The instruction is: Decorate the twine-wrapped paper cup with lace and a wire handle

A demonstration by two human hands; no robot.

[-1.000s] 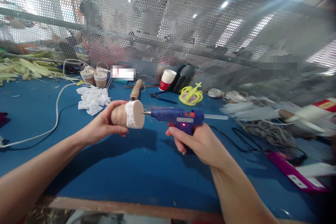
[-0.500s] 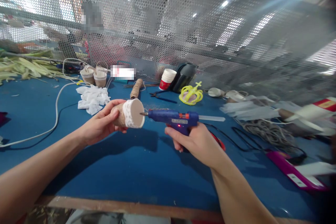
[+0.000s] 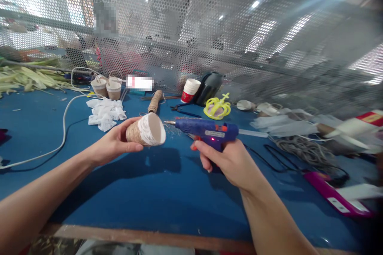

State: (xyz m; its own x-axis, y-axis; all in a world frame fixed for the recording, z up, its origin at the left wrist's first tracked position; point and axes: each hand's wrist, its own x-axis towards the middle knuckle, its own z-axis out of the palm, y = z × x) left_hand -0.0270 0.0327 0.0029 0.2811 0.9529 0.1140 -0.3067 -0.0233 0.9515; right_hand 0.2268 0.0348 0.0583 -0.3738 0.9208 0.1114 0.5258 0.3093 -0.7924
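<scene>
My left hand point(image 3: 115, 141) is closed around a paper cup point(image 3: 145, 130) wrapped in brown twine, with a white lace band near its rim. The cup lies tilted in the air, its open mouth facing right. In my right hand point(image 3: 227, 157) is a blue hot glue gun point(image 3: 206, 129), gripped by the handle, its red light lit. A clear glue stick point(image 3: 253, 133) sticks out of its back. The metal nozzle points left and stands just apart from the cup's rim. Thin glue strands seem to hang near the nozzle.
Behind the cup lie a twine roll point(image 3: 154, 101), pliers point(image 3: 185, 110) and white lace point(image 3: 106, 112). Farther back stand small wrapped cups point(image 3: 113, 89), stacked paper cups point(image 3: 190, 89) and a yellow crown point(image 3: 217, 107). At right are grey cord point(image 3: 302, 151) and a purple power strip point(image 3: 338, 195).
The glue gun has moved right, its nozzle leaving the cup's mouth. My left hand has turned the cup, and its thumb now lies lower along the side.
</scene>
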